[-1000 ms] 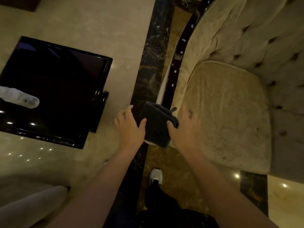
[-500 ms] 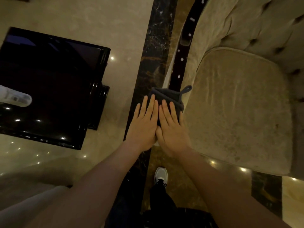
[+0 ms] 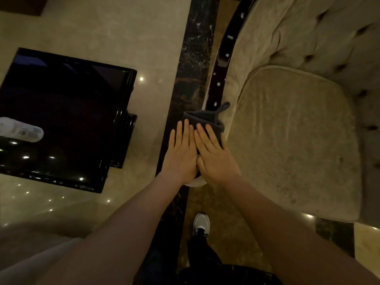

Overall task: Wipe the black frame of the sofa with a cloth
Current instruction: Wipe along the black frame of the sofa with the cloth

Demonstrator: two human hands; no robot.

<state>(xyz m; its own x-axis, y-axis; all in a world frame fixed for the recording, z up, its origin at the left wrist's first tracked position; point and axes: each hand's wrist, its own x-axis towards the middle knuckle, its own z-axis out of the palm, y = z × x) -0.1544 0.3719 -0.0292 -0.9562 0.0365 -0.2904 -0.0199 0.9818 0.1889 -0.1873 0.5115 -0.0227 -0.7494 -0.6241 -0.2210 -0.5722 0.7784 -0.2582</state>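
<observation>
A folded dark grey cloth with a small hanging loop lies on the glossy black frame that runs along the top of the beige sofa's arm. My left hand and my right hand lie flat side by side on the cloth, fingers stretched out and pressing it onto the near end of the frame. The hands hide the near half of the cloth and the frame under it. Beyond the cloth the black frame curves away toward the sofa's back.
The tufted beige sofa seat cushion lies to the right of the arm. A glossy black side table stands on the marble floor to the left, with a white bottle on it. My white shoe is below the hands.
One second ago both hands gripped the cloth by its sides. They have since laid themselves flat on top of it and slid it a little further along the frame.
</observation>
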